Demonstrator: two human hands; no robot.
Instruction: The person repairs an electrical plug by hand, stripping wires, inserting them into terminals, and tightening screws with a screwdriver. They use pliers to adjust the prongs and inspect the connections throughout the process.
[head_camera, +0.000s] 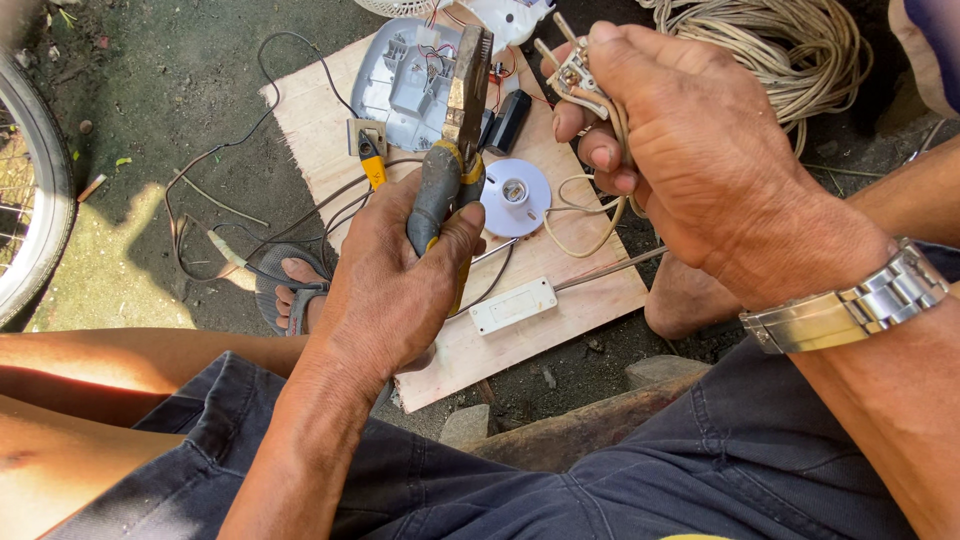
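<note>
Left hand (395, 275): clenched around combination pliers (452, 150), jaws pointing up over the plywood board (560, 290). Right hand (690, 150): grasping a small switch part (572, 75) with beige wire (585, 215), above the board's far edge. White ceiling lamp socket (514, 196) at board centre; white switch box (513, 305) near its front edge.

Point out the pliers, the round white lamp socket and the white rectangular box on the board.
pliers (466, 85): head view, on the metal jaws above the grip.
lamp socket (528, 207): head view, on its white round base.
white box (513, 306): head view, on its top face.
</note>
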